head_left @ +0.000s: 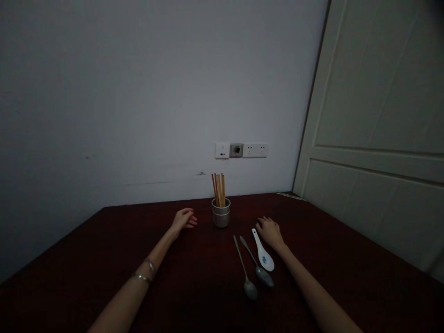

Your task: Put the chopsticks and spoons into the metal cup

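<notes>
My left hand [183,219] is left of a grey metal cup [221,216], apart from it, with its fingers loosely bent and nothing in them. Several wooden chopsticks [219,190] stand upright in that cup. On the other side, my right hand [269,231] rests on the table by the handle of a white soup spoon [262,252] with a blue mark in its bowl. Its fingers are spread and hold nothing; whether they touch the handle I cannot tell. Two metal spoons [247,280] lie side by side to the left of the white one, one of them a broader spoon [262,273].
The dark red table [194,286] meets a pale wall [156,92] at its back. A row of sockets and switches [255,150] is set in the wall above the cup. A white panelled door [374,115] stands along the right side.
</notes>
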### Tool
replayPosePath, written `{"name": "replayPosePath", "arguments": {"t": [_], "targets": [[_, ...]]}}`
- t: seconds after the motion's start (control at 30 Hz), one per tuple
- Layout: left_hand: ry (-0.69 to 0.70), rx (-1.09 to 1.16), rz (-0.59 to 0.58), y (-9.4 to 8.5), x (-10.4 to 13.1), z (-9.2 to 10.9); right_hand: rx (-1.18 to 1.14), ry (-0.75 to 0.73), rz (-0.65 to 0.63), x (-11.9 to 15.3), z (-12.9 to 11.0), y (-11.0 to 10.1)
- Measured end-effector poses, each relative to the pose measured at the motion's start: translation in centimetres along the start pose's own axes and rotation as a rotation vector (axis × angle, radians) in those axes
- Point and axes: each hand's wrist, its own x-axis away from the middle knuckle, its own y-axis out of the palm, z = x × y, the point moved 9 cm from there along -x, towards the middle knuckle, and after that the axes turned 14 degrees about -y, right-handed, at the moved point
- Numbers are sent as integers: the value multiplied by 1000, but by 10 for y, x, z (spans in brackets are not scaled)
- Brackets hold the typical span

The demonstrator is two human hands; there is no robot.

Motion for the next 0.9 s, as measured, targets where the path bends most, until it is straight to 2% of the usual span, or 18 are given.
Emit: {"name": "replayPosePath", "arguments": {"t": [0.1, 0.17, 0.23, 0.27, 0.33, 0.4, 0.47, 0.57, 0.63, 0.73, 0.9], "targets": [[170, 18, 102, -19, 24, 48, 0, -4, 8, 2, -2, -3], [302, 15, 112, -18, 48, 83, -3, -6, 14, 3, -4, -4], [417, -54, 67, -1, 75, 109, 0, -4, 18, 4, -5, -5], [466, -119, 33, 13, 90, 118, 4, -2, 20, 4, -5, -5], [541, -327, -90, 53, 119, 121, 14, 2, 19, 4, -5, -5], [651, -579, -197, 95, 147, 110, 16, 5, 11, 4, -5, -4], [806, -837, -283, 131, 173, 89, 12, 6, 5, 3, -4, -3], [1030, -1120, -369, 165, 198, 49, 8, 2, 11, 3, -4, -4], [1138, -1225, -392, 177, 205, 26, 9, -1, 17, 3, -4, -4], [1242, -1302, -384, 186, 205, 1, 13, -7, 27, 3, -4, -5], [1363, -1341, -364, 191, 206, -18, 10, -10, 29, 4, -5, -5]]}}
